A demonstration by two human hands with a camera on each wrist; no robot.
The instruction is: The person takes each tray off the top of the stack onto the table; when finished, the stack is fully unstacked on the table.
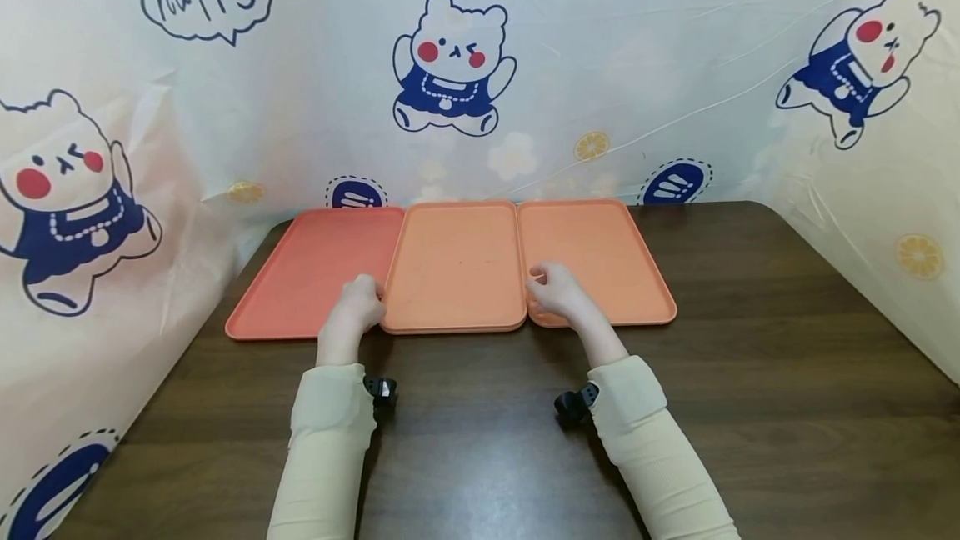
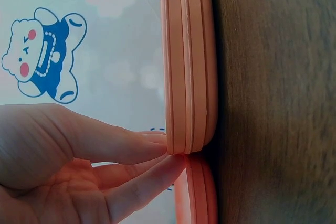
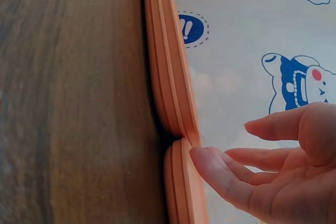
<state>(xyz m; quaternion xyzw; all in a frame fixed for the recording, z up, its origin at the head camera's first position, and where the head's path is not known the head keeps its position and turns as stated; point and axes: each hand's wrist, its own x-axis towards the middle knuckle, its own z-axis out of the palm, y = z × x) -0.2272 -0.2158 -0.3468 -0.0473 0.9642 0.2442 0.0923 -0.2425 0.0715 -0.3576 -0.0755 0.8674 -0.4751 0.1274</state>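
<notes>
Behind everything, in all three views, a pale printed backdrop (image 1: 570,73); beneath, a dark brown wooden table (image 1: 480,457). Across the table's far side, edge to edge, the coral-red tray (image 1: 315,265) at left, then the middle tray (image 1: 453,269) and the right tray (image 1: 600,248), both lighter orange. Shown whole only from the head, with flat floors, low rims and rounded corners; from the wrists, just near sides, lined with lengthwise grooves. Nearer, pale sleeves (image 1: 322,465) ending at the left hand (image 1: 358,304) and right hand (image 1: 557,292), one by each seam, with black wrist cameras (image 1: 576,404) alongside. From the left wrist, a pinch unclear from the head: thumb (image 2: 121,142) against the middle tray's rim, forefinger (image 2: 147,187) at that corner, beside the coral-red tray. From the right wrist, loosely parted fingers (image 3: 223,177), one tip at the right tray's near corner, thumb (image 3: 278,124) well clear of it.
</notes>
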